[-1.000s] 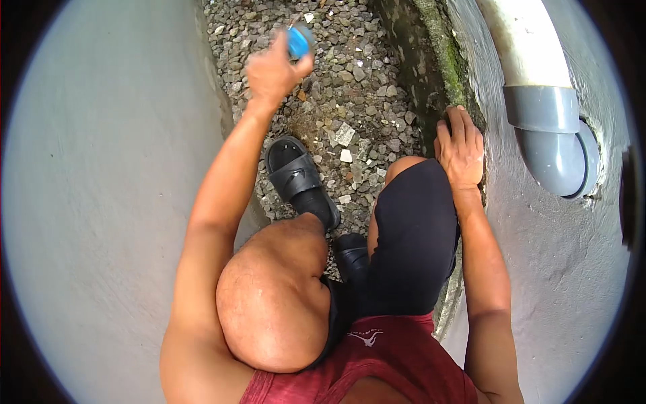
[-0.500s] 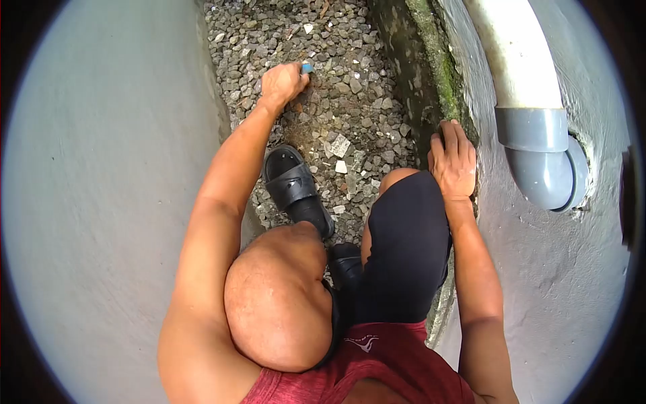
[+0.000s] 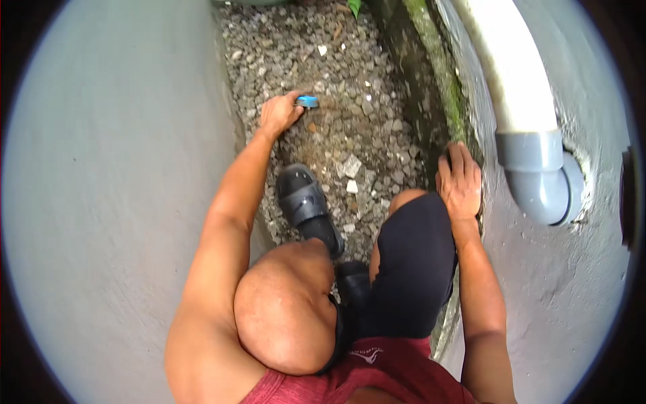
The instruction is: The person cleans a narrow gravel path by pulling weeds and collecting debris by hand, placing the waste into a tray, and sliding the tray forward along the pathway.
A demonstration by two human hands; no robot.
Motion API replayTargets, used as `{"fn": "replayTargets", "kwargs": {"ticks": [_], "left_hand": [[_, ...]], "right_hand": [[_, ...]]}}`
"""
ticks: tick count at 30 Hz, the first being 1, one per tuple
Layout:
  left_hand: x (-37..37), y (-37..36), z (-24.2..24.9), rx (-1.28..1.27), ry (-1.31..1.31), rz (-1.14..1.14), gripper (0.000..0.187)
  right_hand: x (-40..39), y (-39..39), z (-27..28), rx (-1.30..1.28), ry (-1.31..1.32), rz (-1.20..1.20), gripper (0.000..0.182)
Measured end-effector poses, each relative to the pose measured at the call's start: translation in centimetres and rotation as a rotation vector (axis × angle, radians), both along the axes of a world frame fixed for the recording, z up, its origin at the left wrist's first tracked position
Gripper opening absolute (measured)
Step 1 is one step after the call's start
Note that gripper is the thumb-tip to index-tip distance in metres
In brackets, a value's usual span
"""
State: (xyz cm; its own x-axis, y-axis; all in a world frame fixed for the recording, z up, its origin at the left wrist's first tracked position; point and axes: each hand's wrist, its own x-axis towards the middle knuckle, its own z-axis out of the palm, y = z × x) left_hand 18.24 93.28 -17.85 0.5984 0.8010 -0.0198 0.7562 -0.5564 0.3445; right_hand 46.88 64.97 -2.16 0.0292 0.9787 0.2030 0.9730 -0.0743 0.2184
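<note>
My left hand is stretched forward, low over the gravel. Between its thumb and fingers it pinches a small blue object, rounded, with a darker lower edge; its exact kind does not show. Brownish dirt lies among the stones beside it. My right hand holds nothing that I can see. It rests on the low concrete ledge at the right, fingers laid over the mossy top, just beyond my right knee.
Grey walls close in on both sides of the narrow gravel strip. A white pipe with a grey elbow juts from the right wall. My sandalled foot stands on the stones. A green leaf shows at the far end.
The view has tipped forward, so everything sits lower in the frame. My left hand has drawn slightly back and left, and more of the blue object shows. My right hand stays on the ledge.
</note>
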Motion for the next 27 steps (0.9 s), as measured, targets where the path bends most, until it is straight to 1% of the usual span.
{"fn": "replayTargets", "kwargs": {"ticks": [3, 6, 7, 8, 10, 12, 13, 16, 17, 18, 20, 22, 24, 26, 27], "left_hand": [[0.0, 2.2, 0.1, -0.426, -0.208, 0.414, 0.025], [-0.6, 4.0, -0.9, -0.623, -0.154, 0.311, 0.029], [-0.8, 4.1, -1.4, -0.7, -0.176, 0.262, 0.028], [-1.0, 4.1, -1.8, -0.745, -0.246, 0.232, 0.023], [-0.1, 3.5, -0.4, -0.87, -0.392, 0.441, 0.012], [0.6, 4.4, 1.1, -1.184, -0.574, 0.709, 0.008], [1.0, 4.8, 2.9, -1.215, -0.6, 0.713, 0.007], [2.8, 6.5, 4.2, -1.173, -0.911, 0.743, 0.006], [2.7, 8.1, 3.9, -1.279, -1.006, 0.684, 0.023], [3.5, 9.0, 5.7, -1.292, -1.07, 0.704, 0.028], [4.7, 11.8, 9.8, -1.268, -1.056, 0.682, 0.032], [6.2, 15.5, 14.3, -1.243, -1.147, 0.621, 0.036], [8.2, 19.3, 16.8, -1.11, -1.368, 0.513, 0.041], [8.9, 20.5, 20.5, -1.147, -1.377, 0.567, 0.066], [8.5, 21.4, 20.1, -1.204, -1.384, 0.579, 0.082]], "right_hand": [[-0.2, -0.1, 0.3, -0.042, -0.002, -0.021, 0.013], [-0.2, -0.2, 0.2, -0.059, 0.015, -0.032, 0.013], [-0.3, -0.2, 0.2, -0.066, 0.019, -0.037, 0.014], [-0.2, -0.1, 0.2, -0.065, 0.021, -0.038, 0.014], [0.0, -0.4, -0.3, -0.067, 0.026, -0.033, 0.018], [0.2, -0.5, -0.4, -0.069, 0.01, -0.016, 0.023], [0.2, -0.5, -0.4, -0.059, 0.013, -0.012, 0.023], [0.1, -0.5, -0.3, -0.042, 0.011, -0.009, 0.021], [0.0, -0.5, -0.2, -0.036, 0.002, -0.015, 0.021], [0.0, -0.5, -0.3, -0.034, -0.006, -0.02, 0.02], [0.0, -0.5, -0.3, -0.019, 0.006, -0.018, 0.02], [0.0, -0.4, -0.1, -0.018, 0.006, -0.017, 0.02], [0.1, -0.4, -0.2, -0.018, 0.006, -0.015, 0.02], [0.0, -0.4, -0.5, -0.014, 0.013, -0.011, 0.02], [0.0, -0.5, -0.5, -0.011, 0.016, -0.008, 0.02]]}}
